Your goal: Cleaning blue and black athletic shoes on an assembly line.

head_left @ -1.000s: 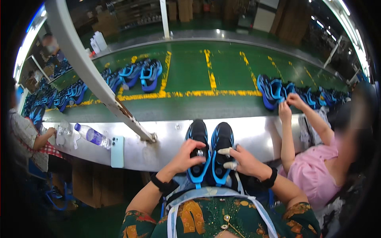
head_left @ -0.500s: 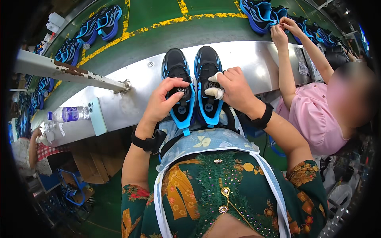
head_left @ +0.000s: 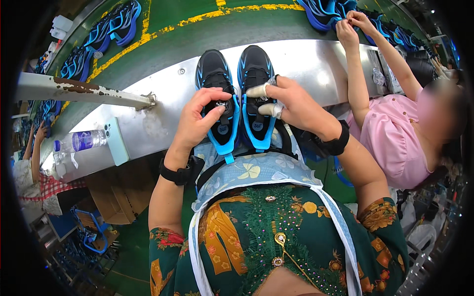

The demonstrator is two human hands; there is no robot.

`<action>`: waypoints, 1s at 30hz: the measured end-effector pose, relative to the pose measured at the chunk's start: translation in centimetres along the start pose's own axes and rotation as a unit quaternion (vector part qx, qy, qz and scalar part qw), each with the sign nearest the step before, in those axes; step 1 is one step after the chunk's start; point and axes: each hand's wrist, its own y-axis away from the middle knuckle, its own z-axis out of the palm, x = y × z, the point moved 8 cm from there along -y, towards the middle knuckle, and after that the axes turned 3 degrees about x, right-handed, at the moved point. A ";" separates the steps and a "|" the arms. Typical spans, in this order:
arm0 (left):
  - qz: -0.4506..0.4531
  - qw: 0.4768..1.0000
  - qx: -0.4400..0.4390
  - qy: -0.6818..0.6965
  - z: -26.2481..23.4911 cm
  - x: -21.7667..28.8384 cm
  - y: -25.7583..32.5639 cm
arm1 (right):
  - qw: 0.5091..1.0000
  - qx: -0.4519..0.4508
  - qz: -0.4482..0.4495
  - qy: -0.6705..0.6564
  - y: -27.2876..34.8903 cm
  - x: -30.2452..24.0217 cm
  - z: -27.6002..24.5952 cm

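Note:
Two black shoes with bright blue soles stand side by side on the metal ledge [head_left: 306, 64] in front of me, heels toward my body. My left hand [head_left: 197, 121] grips the back of the left shoe [head_left: 216, 84], thumb across its heel tab. My right hand [head_left: 291, 103] rests on the right shoe [head_left: 255, 74], with white finger covers on two fingertips pressing near its tongue and collar. Both wrists carry black bands.
A green conveyor belt [head_left: 197, 24] with yellow lines carries more blue shoes [head_left: 113, 27]. A person in pink [head_left: 395, 128] on my right handles shoes on the belt. A water bottle [head_left: 79, 141] and a phone [head_left: 117, 143] lie on the ledge at left. A rusty metal bar [head_left: 84, 89] crosses there.
My head has tilted down and closer, so the shoes look larger. Both hands stay on the pair; the left has slid back onto the left shoe's heel.

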 end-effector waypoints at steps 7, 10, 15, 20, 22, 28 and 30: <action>0.004 1.000 -0.001 -0.007 -0.1 0.1 -0.1 | 0.977 0.112 -0.048 0.177 0.3 -2.5 -1.5; 0.004 1.000 0.002 -0.004 -0.1 -0.2 0.2 | 0.991 0.018 -0.018 0.133 0.3 -2.0 -1.2; 0.005 0.980 0.040 -0.197 0.2 2.2 -0.1 | 0.972 0.106 -0.034 0.205 0.4 -1.7 -1.5; -0.103 0.979 0.011 0.174 0.2 -0.8 0.0 | 0.995 0.029 0.032 0.095 -0.1 -0.9 -2.4; -0.025 0.999 0.023 0.032 -0.2 1.0 -0.4 | 0.995 0.017 0.061 0.080 -0.5 -0.7 -2.6; -0.058 0.989 0.007 0.132 -0.2 -0.7 -0.4 | 0.996 0.021 0.047 0.071 -1.2 -0.9 -2.4; 0.011 1.000 0.002 0.017 -0.3 1.1 -0.4 | 0.997 0.026 0.040 0.057 -1.6 -0.7 -2.5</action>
